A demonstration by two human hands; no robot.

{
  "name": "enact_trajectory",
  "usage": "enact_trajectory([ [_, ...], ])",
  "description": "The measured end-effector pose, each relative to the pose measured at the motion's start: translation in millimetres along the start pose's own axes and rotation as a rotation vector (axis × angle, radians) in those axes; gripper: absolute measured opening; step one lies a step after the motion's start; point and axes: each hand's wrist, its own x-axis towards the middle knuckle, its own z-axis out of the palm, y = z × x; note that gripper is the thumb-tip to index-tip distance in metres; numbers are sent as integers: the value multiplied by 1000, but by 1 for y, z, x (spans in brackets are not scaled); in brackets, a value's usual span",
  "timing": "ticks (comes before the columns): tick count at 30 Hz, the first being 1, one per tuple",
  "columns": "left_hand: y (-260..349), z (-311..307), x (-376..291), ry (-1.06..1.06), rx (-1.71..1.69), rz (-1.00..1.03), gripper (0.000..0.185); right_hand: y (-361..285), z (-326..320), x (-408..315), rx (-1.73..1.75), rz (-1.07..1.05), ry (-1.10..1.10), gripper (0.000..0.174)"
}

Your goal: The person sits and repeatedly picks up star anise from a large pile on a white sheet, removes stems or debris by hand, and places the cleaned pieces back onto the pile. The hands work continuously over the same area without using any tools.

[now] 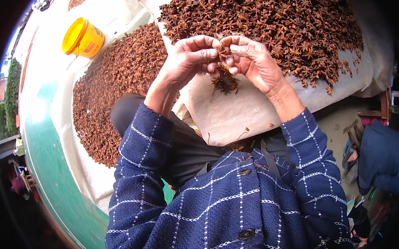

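Note:
Between the fingertips of both my hands is a star anise pod [222, 52], pinched by thumbs and index fingers. My left hand [191, 57] comes in from the left and my right hand [255, 59] from the right, and they nearly meet. A few more star anise pods [227, 81] are just below my fingers, over the pale sheet [219, 113]; whether they lie on it or are held by the lower fingers I cannot tell. Beyond my hands spreads a large heap of dark star anise [268, 16].
A second, finer-looking reddish-brown heap [116, 81] covers a white sheet at the left, beside my knee. Behind it stands a yellow plastic bucket [85, 37]. At the right are a small wooden stool [354, 133] and dark blue cloth [384, 155]. Green floor [58, 145] shows at the left.

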Motion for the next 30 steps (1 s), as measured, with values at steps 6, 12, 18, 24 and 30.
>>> enact_trajectory([
  [6, -9, 10, 7, 120, 604, 195, 8, 1, 11, -2, -976, -388, 185, 13],
  [12, 17, 21, -5, -100, 240, 304, 11, -14, -16, -17, -233, 127, -202, 13],
  [18, 7, -33, 2, 523, 1151, 577, 21, -24, 1, -43, -993, 85, -427, 14],
  [24, 6, -10, 4, 276, 962, 312, 32, 18, -2, 6, -1660, -281, 58, 13],
  [30, 3, 0, 3, 8, 732, 102, 41, 10, 1, 21, -967, -374, 176, 6],
])
